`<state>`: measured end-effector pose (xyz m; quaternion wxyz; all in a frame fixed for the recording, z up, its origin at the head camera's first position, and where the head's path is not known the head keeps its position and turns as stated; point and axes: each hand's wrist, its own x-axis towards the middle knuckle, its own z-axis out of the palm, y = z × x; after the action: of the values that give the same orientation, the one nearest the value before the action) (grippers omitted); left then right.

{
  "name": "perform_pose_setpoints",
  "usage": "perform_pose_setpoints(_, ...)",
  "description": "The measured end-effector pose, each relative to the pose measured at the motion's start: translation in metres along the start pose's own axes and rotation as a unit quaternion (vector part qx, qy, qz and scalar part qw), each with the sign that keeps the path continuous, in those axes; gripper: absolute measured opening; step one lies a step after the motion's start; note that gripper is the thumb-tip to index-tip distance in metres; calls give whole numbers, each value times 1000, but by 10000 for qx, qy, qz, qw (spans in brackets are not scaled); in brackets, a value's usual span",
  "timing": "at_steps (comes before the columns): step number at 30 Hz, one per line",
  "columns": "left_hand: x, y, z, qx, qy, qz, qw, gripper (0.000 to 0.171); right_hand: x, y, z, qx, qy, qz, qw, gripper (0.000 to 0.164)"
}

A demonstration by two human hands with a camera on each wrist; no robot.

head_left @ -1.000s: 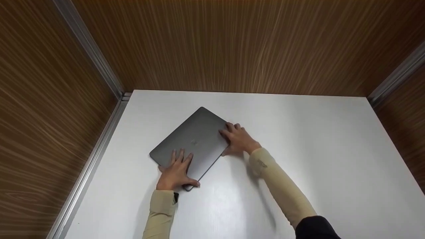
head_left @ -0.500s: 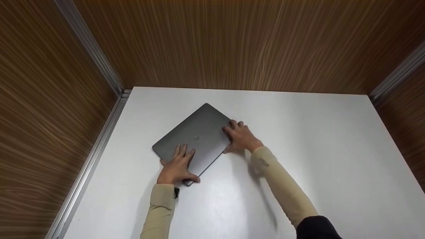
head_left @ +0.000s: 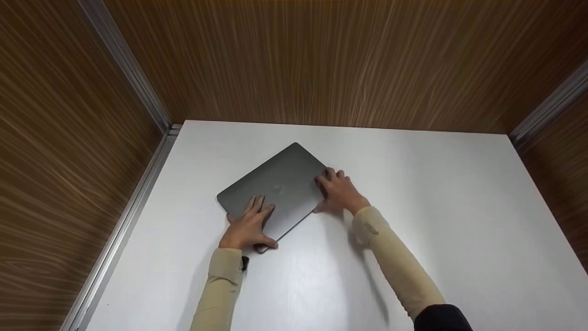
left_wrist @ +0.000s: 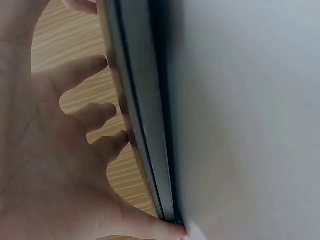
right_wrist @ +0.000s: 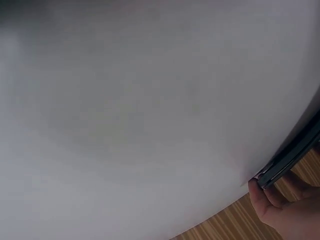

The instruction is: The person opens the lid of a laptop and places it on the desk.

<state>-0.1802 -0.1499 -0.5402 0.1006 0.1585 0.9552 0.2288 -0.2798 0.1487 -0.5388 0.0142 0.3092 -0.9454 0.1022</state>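
Note:
A closed grey laptop (head_left: pixel 290 177) with a small logo on its lid lies slantwise on the white table. At its near left end, my left hand (head_left: pixel 248 230) grips the body, with fingers spread over the lid and thumb at the near corner. The left wrist view shows the laptop's side edge (left_wrist: pixel 145 80), with the fingertips bent onto the lid. My right hand (head_left: pixel 341 191) holds the right end, fingers over the far right corner and thumb by the near long edge. In the right wrist view, fingers of the right hand (right_wrist: pixel 300 212) meet the laptop's dark corner (right_wrist: pixel 290 157).
The white table (head_left: pixel 436 220) ends at a wood-grain panel (head_left: pixel 321 59) at the back. On the left stands another wood panel (head_left: pixel 69 161) with a metal rail (head_left: pixel 133 207) along its base. A third panel (head_left: pixel 560 165) borders the right side.
Both hands have turned the laptop slightly clockwise, its left corner moving away and its far corner shifting right. Their hold on it looks the same.

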Motion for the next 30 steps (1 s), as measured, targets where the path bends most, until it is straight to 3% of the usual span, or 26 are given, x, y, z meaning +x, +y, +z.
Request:
perform_pose_setpoints(16,15,2,-7,204,-342,281,9988,108,-11,6,-4,17,39,164,9999,96)
perform_pose_setpoints(30,29,0,-6,242,-313,671,9970,104,-18,9,-11,174,-379,608,9973,95)
